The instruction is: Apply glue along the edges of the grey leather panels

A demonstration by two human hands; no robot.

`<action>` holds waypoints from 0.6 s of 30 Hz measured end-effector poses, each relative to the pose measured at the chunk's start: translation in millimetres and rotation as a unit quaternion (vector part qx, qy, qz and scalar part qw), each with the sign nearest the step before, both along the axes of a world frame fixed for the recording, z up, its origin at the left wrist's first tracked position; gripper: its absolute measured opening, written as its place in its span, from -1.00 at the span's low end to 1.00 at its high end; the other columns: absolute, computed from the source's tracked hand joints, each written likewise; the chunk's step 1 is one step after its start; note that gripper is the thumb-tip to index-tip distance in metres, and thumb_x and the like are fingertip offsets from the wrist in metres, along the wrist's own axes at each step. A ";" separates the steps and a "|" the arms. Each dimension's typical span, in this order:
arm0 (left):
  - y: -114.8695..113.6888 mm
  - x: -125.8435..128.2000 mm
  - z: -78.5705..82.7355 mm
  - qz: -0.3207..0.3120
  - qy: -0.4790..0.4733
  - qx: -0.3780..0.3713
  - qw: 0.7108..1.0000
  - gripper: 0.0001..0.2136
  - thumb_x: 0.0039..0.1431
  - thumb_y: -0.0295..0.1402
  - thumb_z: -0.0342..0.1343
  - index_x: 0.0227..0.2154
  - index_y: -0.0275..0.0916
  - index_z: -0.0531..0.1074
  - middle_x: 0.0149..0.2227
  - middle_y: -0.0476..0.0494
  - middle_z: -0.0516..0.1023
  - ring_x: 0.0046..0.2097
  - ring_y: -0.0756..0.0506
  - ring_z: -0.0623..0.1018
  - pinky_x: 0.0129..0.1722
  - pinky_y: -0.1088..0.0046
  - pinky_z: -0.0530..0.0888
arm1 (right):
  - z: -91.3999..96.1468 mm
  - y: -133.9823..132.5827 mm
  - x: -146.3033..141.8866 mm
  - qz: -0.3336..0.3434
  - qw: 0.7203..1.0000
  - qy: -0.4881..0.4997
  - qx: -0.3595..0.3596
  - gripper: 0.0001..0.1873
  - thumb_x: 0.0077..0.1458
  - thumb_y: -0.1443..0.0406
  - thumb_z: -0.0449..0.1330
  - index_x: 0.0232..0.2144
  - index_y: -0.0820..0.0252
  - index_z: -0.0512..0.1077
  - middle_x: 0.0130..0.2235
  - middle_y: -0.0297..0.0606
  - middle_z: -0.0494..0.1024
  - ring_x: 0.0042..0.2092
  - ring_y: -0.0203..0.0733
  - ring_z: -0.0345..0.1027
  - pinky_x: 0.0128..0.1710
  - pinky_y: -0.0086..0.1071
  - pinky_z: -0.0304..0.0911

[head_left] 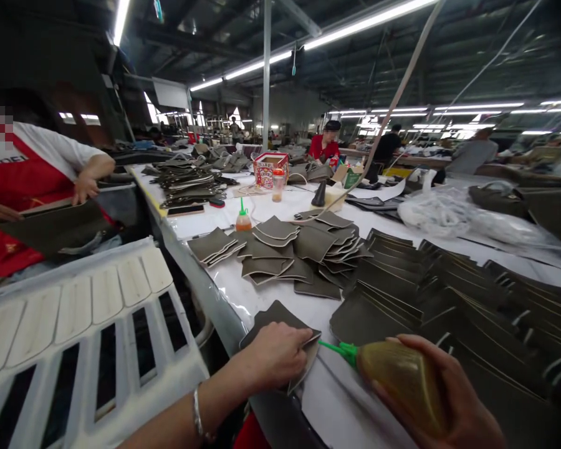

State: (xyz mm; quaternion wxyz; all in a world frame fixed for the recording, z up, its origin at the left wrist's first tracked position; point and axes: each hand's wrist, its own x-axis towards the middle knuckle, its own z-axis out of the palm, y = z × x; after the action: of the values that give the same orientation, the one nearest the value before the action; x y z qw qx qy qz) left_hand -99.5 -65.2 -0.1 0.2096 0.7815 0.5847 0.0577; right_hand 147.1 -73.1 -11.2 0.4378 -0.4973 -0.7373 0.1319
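One yellow-brown squeeze bottle [397, 380] sits in the right hand [458, 393], fingers wrapped around it. Its thin green tip [346, 351] points at the edge of a dark flat piece [273, 313]. The left hand [278, 353] lies on top of that piece; I cannot tell if its thumb pinches. More dark pieces [315, 243] lie past it on the white table [229, 285]

bangle: silver [197, 411] | left forearm [227, 381]: bare | lap: red cloth [253, 434]
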 end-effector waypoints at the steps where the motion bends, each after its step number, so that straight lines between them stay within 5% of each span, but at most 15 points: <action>1: -0.1 -0.1 0.1 0.000 -0.004 0.002 1.000 -0.48 0.09 -0.43 -0.11 0.13 -0.11 0.41 -0.09 -0.22 0.62 -0.09 -0.34 0.61 -0.12 0.11 0.53 | -1.3 4.2 0.4 0.020 0.999 -0.019 0.018 -0.49 0.07 0.00 0.28 0.02 -0.01 0.32 -0.09 -0.28 0.51 -0.22 -0.07 0.50 -0.22 -0.34 0.44; 11: 0.6 4.3 1.1 -0.008 0.044 0.020 0.999 -0.59 0.06 -0.41 -0.14 -0.08 -0.17 0.49 -0.27 -0.26 0.64 -0.23 -0.38 0.63 -0.27 0.04 0.55 | 2.7 14.7 0.4 0.098 0.986 -0.108 0.086 -0.57 0.15 0.16 0.23 0.06 0.00 0.28 -0.07 -0.22 0.45 -0.17 -0.08 0.48 -0.22 -0.40 0.45; 18: -3.2 5.3 -3.3 -0.010 0.064 0.039 0.997 -0.65 0.08 -0.40 -0.15 -0.15 -0.16 0.47 -0.28 -0.20 0.63 -0.25 -0.35 0.63 -0.30 0.09 0.55 | -6.3 16.7 5.8 0.093 0.994 -0.061 0.023 -0.49 0.09 0.09 0.31 0.05 -0.01 0.29 -0.06 -0.27 0.47 -0.19 -0.13 0.50 -0.28 -0.45 0.45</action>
State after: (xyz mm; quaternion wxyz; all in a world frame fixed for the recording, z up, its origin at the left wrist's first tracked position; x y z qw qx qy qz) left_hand -94.2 -68.4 -3.4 0.1421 0.7967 0.5867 0.0284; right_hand 153.0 -56.4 -17.5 0.3896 -0.4233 -0.8084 0.1245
